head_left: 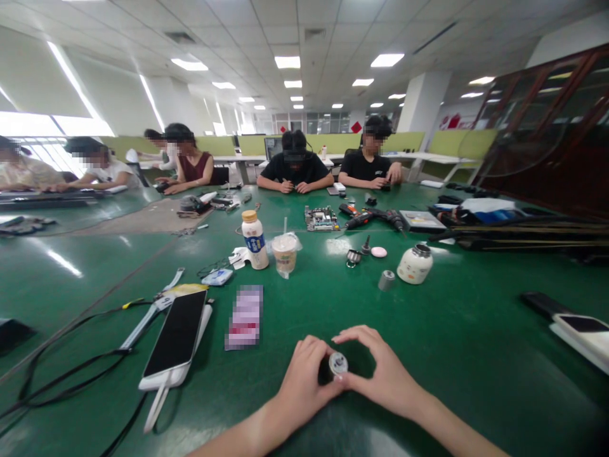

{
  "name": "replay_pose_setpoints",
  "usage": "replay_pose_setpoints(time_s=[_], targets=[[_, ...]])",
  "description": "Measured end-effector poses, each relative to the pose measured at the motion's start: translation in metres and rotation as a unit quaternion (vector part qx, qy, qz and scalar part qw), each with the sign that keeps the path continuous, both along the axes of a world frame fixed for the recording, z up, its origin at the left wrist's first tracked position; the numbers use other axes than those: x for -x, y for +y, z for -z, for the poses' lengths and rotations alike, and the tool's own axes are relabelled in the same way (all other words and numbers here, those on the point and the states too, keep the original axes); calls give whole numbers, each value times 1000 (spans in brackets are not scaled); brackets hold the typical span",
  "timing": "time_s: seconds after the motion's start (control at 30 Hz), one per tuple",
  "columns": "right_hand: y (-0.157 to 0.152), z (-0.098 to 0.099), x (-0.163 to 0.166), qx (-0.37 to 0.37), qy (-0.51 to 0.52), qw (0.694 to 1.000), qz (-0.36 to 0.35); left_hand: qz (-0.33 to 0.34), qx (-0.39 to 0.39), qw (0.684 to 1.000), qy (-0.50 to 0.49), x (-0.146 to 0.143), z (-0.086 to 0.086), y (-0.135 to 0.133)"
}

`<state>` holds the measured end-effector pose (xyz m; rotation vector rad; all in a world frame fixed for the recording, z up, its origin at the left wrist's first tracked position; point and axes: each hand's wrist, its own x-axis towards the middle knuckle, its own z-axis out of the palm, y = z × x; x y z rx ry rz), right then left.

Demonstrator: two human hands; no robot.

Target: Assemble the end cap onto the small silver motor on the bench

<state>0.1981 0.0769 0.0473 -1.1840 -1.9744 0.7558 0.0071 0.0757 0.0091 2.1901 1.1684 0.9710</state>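
Low in the middle of the head view, a small round metal part (pixel 338 363) has its pale, holed face turned up; its exact kind cannot be told. My left hand (pixel 307 368) is closed on it, thumb in front and fingers behind. My right hand (pixel 378 368) curves round from the other side, its thumb at the part's near edge and its index finger arched apart above. Beyond the hands are a grey metal cylinder (pixel 386 280), a white flask body (pixel 415 264) with a steel neck, a metal ring piece (pixel 353 257), a dark pointed piece (pixel 366 245) and a pink disc (pixel 379 252).
A phone (pixel 177 333) on a white power bank, cables (pixel 71 381) and a purple packet (pixel 244 317) lie left. A bottle (pixel 255 241), a drink cup (pixel 285 254), a circuit board (pixel 322 218) and power drills (pixel 373 219) stand farther off. Several people sit across the green table (pixel 457 343).
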Motion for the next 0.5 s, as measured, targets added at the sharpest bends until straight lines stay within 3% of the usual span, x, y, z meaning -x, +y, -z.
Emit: replay_pose_setpoints(time_s=[0.17,0.3,0.5], targets=[[-2,22,3,79,105,988,-84,57,-53,994,-70,4,-10,-5],[3,35,0,133,239,951,-146,33,-50,994,-91,4,-13,-5],[-3,34,-1,87,149,974,-145,11,-7,991,-133,-2,-14,-5]])
